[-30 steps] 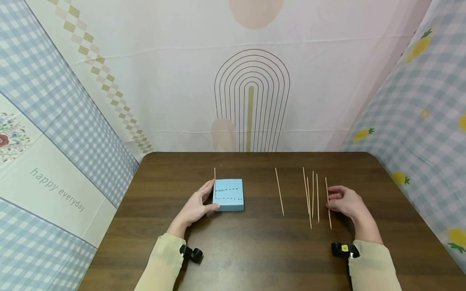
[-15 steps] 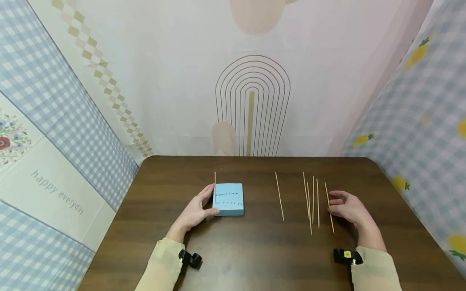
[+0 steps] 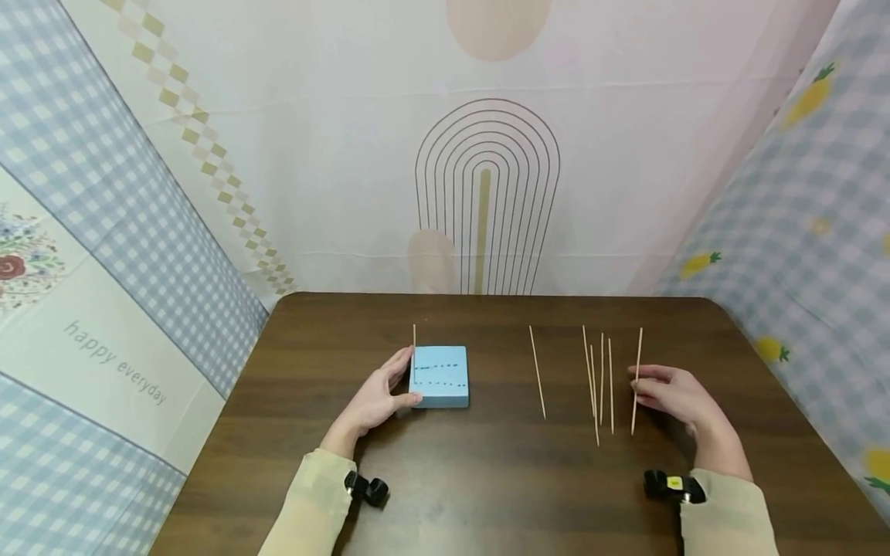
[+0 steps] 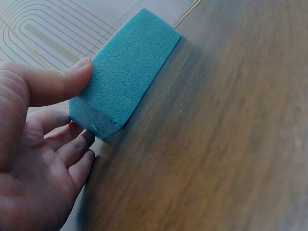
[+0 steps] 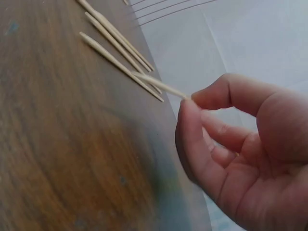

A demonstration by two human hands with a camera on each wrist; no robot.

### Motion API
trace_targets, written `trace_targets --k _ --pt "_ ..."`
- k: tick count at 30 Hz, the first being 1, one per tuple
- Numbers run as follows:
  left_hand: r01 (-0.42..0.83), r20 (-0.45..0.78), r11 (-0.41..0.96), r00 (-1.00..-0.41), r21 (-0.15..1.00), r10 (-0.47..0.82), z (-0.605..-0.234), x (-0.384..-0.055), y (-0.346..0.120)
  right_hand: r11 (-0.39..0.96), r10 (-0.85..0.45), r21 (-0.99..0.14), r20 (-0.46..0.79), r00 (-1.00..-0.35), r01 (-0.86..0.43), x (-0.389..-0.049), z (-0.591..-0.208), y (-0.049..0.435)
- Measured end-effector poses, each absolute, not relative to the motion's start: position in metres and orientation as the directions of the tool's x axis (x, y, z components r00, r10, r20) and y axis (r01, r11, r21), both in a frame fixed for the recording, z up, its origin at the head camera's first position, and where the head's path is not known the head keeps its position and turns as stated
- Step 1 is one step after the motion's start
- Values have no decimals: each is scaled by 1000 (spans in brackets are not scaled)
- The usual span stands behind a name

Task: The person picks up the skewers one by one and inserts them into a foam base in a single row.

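Observation:
A pale blue foam block (image 3: 445,395) lies on the table, its top marked with two rows of dark dots. My left hand (image 3: 371,401) grips its left side, the thumb on the front face (image 4: 127,62) and the other fingers at the end. One thin wooden skewer (image 3: 414,337) stands upright from the block near its left edge. Over on the right, my right hand (image 3: 681,398) pinches another skewer (image 5: 161,85) between thumb and forefinger. It looks raised off the table, tilted slightly.
Several loose skewers (image 3: 611,386) lie roughly parallel just left of my right hand. A single skewer (image 3: 538,374) lies apart from them, nearer the block. The brown wooden table (image 3: 501,479) ends at a patterned cloth backdrop (image 3: 348,193), with checked cloth on both sides.
The right hand has picked up the rightmost skewer; its far end has swung to the right, and the near end slightly left. The left hand keeps its hold on the block.

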State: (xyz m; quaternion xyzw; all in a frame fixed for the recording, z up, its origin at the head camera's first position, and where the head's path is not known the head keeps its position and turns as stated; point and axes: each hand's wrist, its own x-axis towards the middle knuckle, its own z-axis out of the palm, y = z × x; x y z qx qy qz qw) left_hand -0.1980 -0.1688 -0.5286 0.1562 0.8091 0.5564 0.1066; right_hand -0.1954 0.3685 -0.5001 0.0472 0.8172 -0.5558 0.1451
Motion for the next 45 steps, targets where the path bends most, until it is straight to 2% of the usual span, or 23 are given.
trace_targets --k 9,16,23,32,36,45 --pt "143 3 342 -925 929 380 -529 -203 -168 336 -148 -919 -268 -952 206 -195 -496 361" --pt "129 -8 345 -929 930 371 -528 -201 -169 327 -143 -928 -234 -962 177 -196 -489 352" --pt "127 -5 336 -930 933 367 -529 -199 -171 220 -144 -968 -154 -977 121 -196 -484 343" --pt "129 -4 336 -930 933 367 -529 -199 -171 74 -50 -994 -86 -995 82 -195 -481 331" --pt "130 -4 339 -930 932 367 -528 -199 -170 22 -69 -998 -53 -996 52 -195 -477 323" --pt "132 0 332 -930 934 369 -529 -200 -168 79 -169 -996 -47 -984 34 -195 -469 301"
